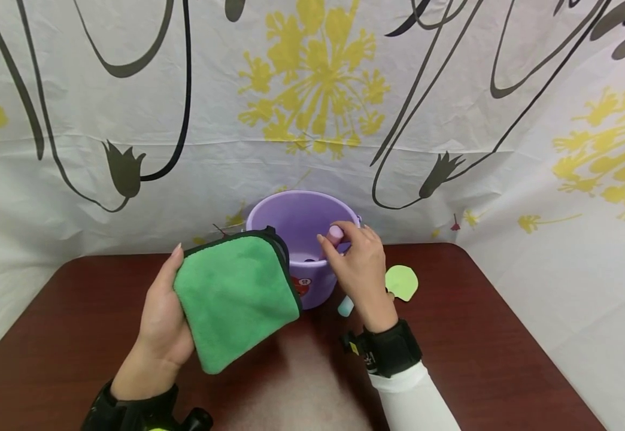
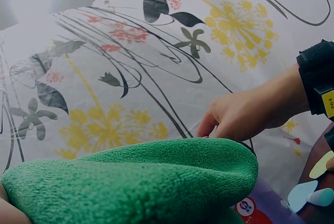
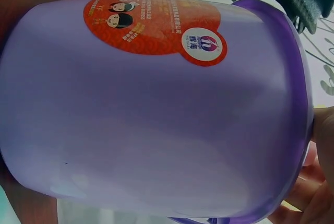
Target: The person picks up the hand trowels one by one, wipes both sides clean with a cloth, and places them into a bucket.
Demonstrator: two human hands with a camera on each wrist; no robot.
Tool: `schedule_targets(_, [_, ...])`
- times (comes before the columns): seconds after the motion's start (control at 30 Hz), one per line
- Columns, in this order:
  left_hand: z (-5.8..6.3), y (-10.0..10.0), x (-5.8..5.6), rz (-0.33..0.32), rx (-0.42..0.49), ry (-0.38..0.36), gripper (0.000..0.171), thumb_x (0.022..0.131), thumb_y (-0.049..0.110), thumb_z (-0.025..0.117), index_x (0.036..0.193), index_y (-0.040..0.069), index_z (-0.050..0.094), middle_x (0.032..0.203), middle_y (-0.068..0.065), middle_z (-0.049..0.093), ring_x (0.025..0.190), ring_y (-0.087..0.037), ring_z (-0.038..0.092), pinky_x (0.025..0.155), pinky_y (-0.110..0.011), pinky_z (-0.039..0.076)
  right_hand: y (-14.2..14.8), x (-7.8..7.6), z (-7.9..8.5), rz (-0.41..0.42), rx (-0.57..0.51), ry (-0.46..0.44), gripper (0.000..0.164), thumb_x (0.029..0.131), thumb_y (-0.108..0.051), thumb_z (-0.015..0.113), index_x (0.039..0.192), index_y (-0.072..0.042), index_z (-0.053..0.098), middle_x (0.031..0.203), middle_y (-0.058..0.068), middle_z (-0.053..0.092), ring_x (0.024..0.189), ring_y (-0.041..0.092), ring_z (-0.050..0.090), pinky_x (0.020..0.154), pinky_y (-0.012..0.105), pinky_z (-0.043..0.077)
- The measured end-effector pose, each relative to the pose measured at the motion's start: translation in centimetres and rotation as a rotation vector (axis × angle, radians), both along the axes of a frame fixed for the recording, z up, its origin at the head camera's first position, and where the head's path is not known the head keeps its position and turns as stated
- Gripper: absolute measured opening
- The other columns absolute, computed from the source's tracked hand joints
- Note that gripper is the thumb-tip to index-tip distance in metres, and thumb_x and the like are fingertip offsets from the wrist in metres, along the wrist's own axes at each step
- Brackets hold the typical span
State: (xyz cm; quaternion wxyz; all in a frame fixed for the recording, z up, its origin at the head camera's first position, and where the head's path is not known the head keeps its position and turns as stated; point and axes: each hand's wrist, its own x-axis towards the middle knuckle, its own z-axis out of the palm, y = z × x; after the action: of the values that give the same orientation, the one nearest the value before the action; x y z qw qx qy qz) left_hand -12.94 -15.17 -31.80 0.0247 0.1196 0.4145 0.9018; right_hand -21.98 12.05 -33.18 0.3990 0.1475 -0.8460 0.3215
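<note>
My left hand point(image 1: 166, 317) holds a soft green cloth pouch point(image 1: 237, 296) with black edging by its left side, in front of a purple bucket point(image 1: 320, 286). In the left wrist view the green pouch point(image 2: 156, 182) fills the lower part. At the bucket's right rim, my right hand point(image 1: 360, 263) pinches a pink piece with a rounded end point(image 1: 335, 234) between thumb and fingers. Its lower end is hidden inside the bucket. The right wrist view shows the bucket's side point(image 3: 151, 125) up close with a red sticker point(image 3: 151, 25), and the right hand point(image 3: 318, 182) beside the rim.
Right of the bucket, a yellow-green rounded flat piece point(image 1: 401, 282) and a light blue piece point(image 1: 346, 306) lie on the dark red-brown table point(image 1: 479, 335), partly behind the right hand. A white flower-patterned sheet point(image 1: 210, 108) hangs behind the table.
</note>
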Motion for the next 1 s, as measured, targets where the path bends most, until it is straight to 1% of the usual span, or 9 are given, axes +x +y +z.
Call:
schedule_targets(0.1, [-0.1,0.1,0.0,-0.001,-0.002,0.005,0.037,0.11,0.044,0.036,0.109,0.017,0.062,0.101,0.006,0.067,0.096,-0.009,0.069,0.097,-0.022,0.054,0.1,-0.1,-0.1,-0.016,0.016,-0.006,0.023,0.087,-0.026,0.08,0.094,-0.006,0.071,0.075,0.011,0.072,0.074,0.027,0.062,0.089,0.046,0.052])
schedule_targets(0.2, [-0.1,0.1,0.0,0.0,0.0,0.002,0.037,0.109,0.044,0.037,0.109,0.017,0.062,0.1,0.006,0.067,0.095,-0.009,0.069,0.097,-0.022,0.054,0.2,-0.2,0.0,-0.055,0.034,-0.016,0.024,0.09,-0.028,0.076,0.094,-0.004,0.071,0.071,0.012,0.069,0.074,0.029,0.06,0.084,0.045,0.052])
schedule_targets(0.3, [0.0,0.1,0.0,0.001,-0.007,-0.001,0.037,0.109,0.044,0.037,0.108,0.017,0.063,0.099,0.007,0.068,0.095,-0.009,0.07,0.097,-0.022,0.054,0.3,-0.2,0.0,-0.086,0.037,-0.045,0.027,0.093,-0.029,0.072,0.097,-0.002,0.072,0.076,0.014,0.07,0.081,0.031,0.063,0.088,0.047,0.052])
schedule_targets(0.43, [0.0,0.2,-0.1,-0.001,-0.015,-0.002,0.038,0.109,0.044,0.036,0.107,0.018,0.063,0.099,0.007,0.068,0.094,-0.009,0.07,0.096,-0.022,0.055,0.4,-0.2,0.1,-0.097,0.021,-0.081,0.026,0.093,-0.028,0.072,0.103,-0.003,0.072,0.09,0.015,0.075,0.093,0.033,0.066,0.095,0.049,0.052])
schedule_targets(0.57, [-0.1,0.2,-0.1,0.005,-0.017,-0.009,0.038,0.109,0.045,0.037,0.106,0.018,0.063,0.098,0.007,0.068,0.093,-0.009,0.07,0.096,-0.022,0.055,0.7,-0.2,0.1,-0.082,0.014,-0.086,0.027,0.094,-0.025,0.071,0.11,-0.004,0.072,0.1,0.016,0.076,0.101,0.035,0.067,0.097,0.051,0.052])
schedule_targets(0.73, [-0.1,0.2,-0.1,-0.006,-0.013,0.002,0.039,0.109,0.045,0.036,0.106,0.018,0.064,0.097,0.007,0.068,0.093,-0.009,0.07,0.095,-0.022,0.055,1.5,-0.4,0.0,-0.054,0.03,-0.099,0.026,0.095,-0.024,0.069,0.11,-0.004,0.072,0.106,0.015,0.075,0.11,0.034,0.065,0.094,0.05,0.053])
schedule_targets(0.83, [-0.1,0.3,-0.1,-0.011,-0.015,0.005,0.039,0.109,0.044,0.036,0.106,0.018,0.064,0.097,0.007,0.068,0.093,-0.009,0.07,0.095,-0.021,0.055,2.1,-0.6,-0.1,-0.036,0.039,-0.132,0.027,0.096,-0.023,0.066,0.114,-0.004,0.071,0.11,0.014,0.073,0.114,0.033,0.062,0.094,0.048,0.053])
schedule_targets(1.0, [-0.2,0.2,-0.1,0.004,-0.015,-0.011,0.038,0.109,0.044,0.037,0.105,0.018,0.064,0.097,0.007,0.068,0.093,-0.009,0.07,0.095,-0.021,0.055,2.5,-0.8,-0.2,0.011,0.016,-0.211,0.032,0.097,-0.026,0.065,0.121,-0.006,0.068,0.124,0.014,0.068,0.122,0.034,0.058,0.102,0.049,0.049])
